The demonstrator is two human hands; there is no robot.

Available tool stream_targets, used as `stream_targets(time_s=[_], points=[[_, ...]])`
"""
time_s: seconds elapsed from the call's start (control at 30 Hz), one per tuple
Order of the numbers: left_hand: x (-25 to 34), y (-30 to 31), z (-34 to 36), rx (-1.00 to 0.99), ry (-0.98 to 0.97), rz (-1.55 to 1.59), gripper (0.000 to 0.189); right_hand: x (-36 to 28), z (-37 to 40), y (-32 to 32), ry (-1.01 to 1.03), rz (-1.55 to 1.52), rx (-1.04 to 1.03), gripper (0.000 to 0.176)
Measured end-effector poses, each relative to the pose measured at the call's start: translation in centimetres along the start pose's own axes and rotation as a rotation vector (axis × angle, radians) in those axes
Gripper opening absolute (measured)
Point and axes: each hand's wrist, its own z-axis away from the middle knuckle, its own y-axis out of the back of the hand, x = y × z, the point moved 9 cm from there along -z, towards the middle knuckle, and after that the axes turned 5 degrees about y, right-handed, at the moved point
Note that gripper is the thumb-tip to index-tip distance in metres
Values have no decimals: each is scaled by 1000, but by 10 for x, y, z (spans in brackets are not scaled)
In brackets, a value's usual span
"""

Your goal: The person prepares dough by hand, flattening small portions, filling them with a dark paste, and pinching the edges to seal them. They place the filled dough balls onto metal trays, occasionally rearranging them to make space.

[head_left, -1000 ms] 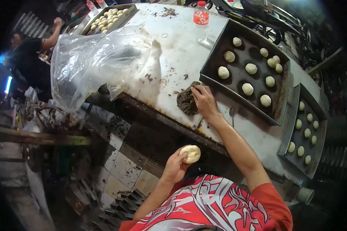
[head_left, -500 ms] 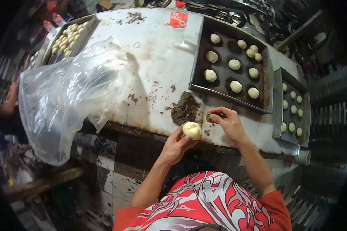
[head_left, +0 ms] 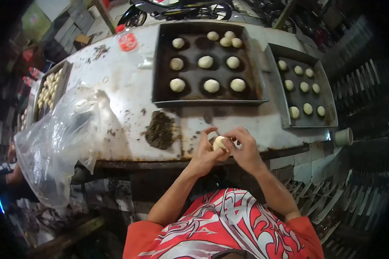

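Both hands meet at the near edge of the worn white metal table (head_left: 125, 90). The pale round ball of dough (head_left: 219, 142) sits between them, just above the table lip.

Left hand (head_left: 205, 153): cups the ball from the left and below, fingers curled around it, thumb on top. Right hand (head_left: 245, 151): closes on it from the right, fingertips pressed to its upper face. Both grip the ball, so neither is nearer. The ball is roundish and mostly covered, with no long axis to read.

Dark crumbly mound of filling (head_left: 160, 129): on the table just left of the left hand, apart from it.

Large dark metal baking tray (head_left: 207, 102): just beyond the hands, holding spaced pale dough rounds (head_left: 211, 85). Smaller dark tray (head_left: 275, 82): far right, more rounds in it.

Crumpled clear plastic bag (head_left: 56, 151): hangs over the table's left near corner, well apart from the hands.
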Motion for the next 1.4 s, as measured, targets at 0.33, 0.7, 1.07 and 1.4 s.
stream_targets(time_s=[0.33, 0.7, 1.07, 1.4], points=[[-22, -77, -105, 254, -623, -1167, 44, 112, 69, 78, -146, 38, 334, 14], [167, -23, -199, -58, -141, -1111, 31, 108, 46, -22, 58, 463, 56, 19], [207, 40, -433, 213, -542, -1863, 33, 150, 26, -17, -178, 522, 284, 24], [291, 25, -236, -218, -167, -172, 37, 54, -164, 68, -351, 39, -470, 41]])
